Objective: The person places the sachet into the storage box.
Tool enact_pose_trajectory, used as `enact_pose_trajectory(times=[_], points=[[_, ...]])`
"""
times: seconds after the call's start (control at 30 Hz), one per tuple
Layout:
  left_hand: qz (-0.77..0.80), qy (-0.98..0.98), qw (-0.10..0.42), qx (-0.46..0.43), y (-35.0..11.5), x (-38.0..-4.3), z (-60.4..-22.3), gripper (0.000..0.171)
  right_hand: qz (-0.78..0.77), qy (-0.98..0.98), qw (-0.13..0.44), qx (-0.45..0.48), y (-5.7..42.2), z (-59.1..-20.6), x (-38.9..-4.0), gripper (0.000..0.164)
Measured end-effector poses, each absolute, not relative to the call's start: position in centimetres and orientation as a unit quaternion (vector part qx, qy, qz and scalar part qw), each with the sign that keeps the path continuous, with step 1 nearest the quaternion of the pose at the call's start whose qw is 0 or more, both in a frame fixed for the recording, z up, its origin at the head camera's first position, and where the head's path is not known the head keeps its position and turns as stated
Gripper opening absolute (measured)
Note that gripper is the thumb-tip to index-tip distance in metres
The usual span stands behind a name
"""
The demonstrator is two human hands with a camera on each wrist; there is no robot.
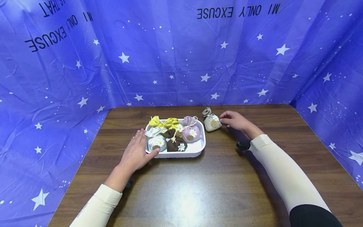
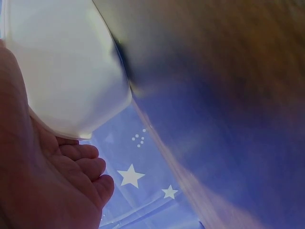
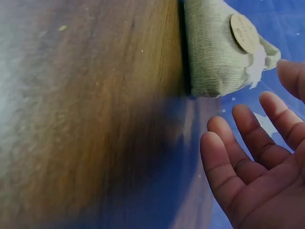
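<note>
A dark wooden table (image 1: 198, 189) stands before blue star-printed cloth (image 1: 170, 56) bearing black lettering.

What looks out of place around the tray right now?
One beige sachet sits on the table just right of the white tray, apart from the others inside. The right hand is open beside it; the left hand rests against the tray.

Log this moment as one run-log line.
left hand open, resting against tray | right hand open beside grey pouch, just apart | pouch on table, outside tray | five pouches in tray
</note>
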State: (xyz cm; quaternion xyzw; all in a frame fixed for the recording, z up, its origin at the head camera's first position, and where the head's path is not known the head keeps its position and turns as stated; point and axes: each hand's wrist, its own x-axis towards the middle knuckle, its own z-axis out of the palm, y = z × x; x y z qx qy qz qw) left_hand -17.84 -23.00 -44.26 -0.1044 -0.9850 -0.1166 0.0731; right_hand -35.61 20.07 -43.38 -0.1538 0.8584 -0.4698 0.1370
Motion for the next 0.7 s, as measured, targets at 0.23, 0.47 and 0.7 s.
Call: enact_pose_trajectory(times=[0.23, 0.47, 0.7], points=[[-0.12, -0.984, 0.084, -0.105, -23.0, -17.8, -44.4, 0.099, -0.495, 0.849, 0.132, -0.127, 19.0, -44.2, -37.1, 0.033], [-0.113, -0.984, 0.081, -0.107, -22.9, -17.9, -44.4, 0.099, -0.491, 0.846, 0.169, -0.124, 18.0, -44.5, -37.3, 0.037], [-0.114, -0.984, 0.083, -0.107, -22.9, -17.9, -44.3, 0.099, -0.485, 0.846, 0.178, -0.132, 17.6, -44.9, -37.7, 0.04]])
